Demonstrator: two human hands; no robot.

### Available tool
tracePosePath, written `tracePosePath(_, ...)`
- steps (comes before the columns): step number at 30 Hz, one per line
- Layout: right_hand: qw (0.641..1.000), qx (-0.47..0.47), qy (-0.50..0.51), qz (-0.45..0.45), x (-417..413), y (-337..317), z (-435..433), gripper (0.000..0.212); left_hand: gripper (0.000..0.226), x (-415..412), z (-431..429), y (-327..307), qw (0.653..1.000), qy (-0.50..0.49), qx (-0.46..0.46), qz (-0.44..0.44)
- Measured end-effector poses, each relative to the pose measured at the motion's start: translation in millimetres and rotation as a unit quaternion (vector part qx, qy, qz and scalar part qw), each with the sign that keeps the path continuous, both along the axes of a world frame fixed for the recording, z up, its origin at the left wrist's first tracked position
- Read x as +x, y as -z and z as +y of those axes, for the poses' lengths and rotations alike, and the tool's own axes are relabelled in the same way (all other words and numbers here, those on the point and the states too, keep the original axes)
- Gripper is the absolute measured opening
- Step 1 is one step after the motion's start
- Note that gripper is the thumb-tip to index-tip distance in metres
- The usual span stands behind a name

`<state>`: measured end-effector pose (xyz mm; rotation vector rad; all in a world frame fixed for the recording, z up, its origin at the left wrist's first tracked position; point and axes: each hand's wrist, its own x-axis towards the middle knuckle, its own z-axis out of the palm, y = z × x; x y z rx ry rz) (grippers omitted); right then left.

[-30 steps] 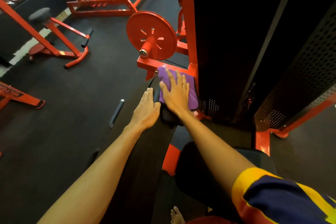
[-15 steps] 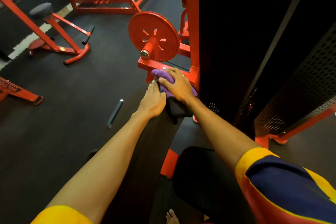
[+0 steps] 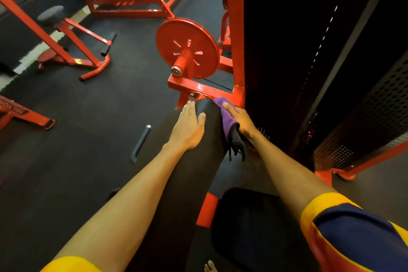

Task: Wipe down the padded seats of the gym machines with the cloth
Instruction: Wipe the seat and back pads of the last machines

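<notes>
Cloth [image 3: 227, 116] now down pad [image 3: 198, 161] edge, under flat right hand [image 3: 241, 120]

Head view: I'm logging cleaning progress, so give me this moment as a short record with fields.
surface: long black pad on the red machine
cloth: purple cloth, on the pad's right edge, one end hanging
right hand: presses the cloth to the pad; curl hidden
left hand: flat on the pad, fingers straight
nearby: red weight plate beyond the pad
</notes>
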<state>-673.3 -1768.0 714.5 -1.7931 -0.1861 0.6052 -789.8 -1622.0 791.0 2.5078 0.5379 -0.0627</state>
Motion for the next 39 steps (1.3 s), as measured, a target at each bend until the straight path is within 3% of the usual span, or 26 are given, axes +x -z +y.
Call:
tracePosePath(5,0.984,0.012,-0.110,-0.142,4.0,-49.8,39.0,0.032,0.064,1.4,2.5,0.3,1.000,-0.001,-0.002,-0.008)
tracePosePath(8,0.981,0.032,-0.097,-0.163,-12.7,-59.9,39.1,0.030,0.061,1.2,2.8,-0.2,1.000,0.000,-0.006,-0.012)
tracePosePath(15,0.990,-0.057,0.118,-0.056,-38.7,-7.6,4.3,0.055,0.064,-0.8,-0.9,-0.9,1.000,-0.006,0.031,-0.002)
tracePosePath(19,0.960,-0.067,0.241,-0.130,-66.9,-28.4,33.3,0.054,0.062,-3.7,-2.7,-3.3,0.999,-0.014,0.040,0.000)
tracePosePath(20,0.957,-0.052,0.238,-0.160,-77.0,-33.2,39.0,0.051,0.062,-4.9,-2.5,-3.2,0.999,-0.019,0.037,0.002)
tracePosePath(24,0.958,-0.048,0.029,-0.282,-106.2,-19.2,24.5,0.060,0.062,-18.9,-3.2,-5.8,0.999,-0.032,0.011,0.010)
tracePosePath(26,0.948,-0.074,-0.012,-0.309,-94.6,-18.2,13.4,0.059,0.061,-29.0,-5.8,-7.5,0.999,-0.035,0.008,0.015)
tracePosePath(30,0.974,-0.122,0.002,-0.190,-79.4,-39.7,31.8,0.058,0.060,-53.1,-10.3,-6.1,0.998,-0.048,0.034,0.023)
tracePosePath(34,0.944,-0.081,-0.077,-0.309,-134.1,-38.9,37.1,0.048,0.045,-85.7,-16.7,-7.9,0.997,-0.060,0.036,0.009)
tracePosePath(36,0.934,-0.104,-0.098,-0.326,-144.4,-28.9,23.8,0.050,0.048,-107.6,-20.3,-7.7,0.996,-0.063,0.059,0.005)
tracePosePath(39,0.968,-0.130,-0.037,-0.212,-154.6,-27.1,7.5,0.064,0.059,-148.2,-27.7,-6.0,0.991,-0.084,0.107,0.023)
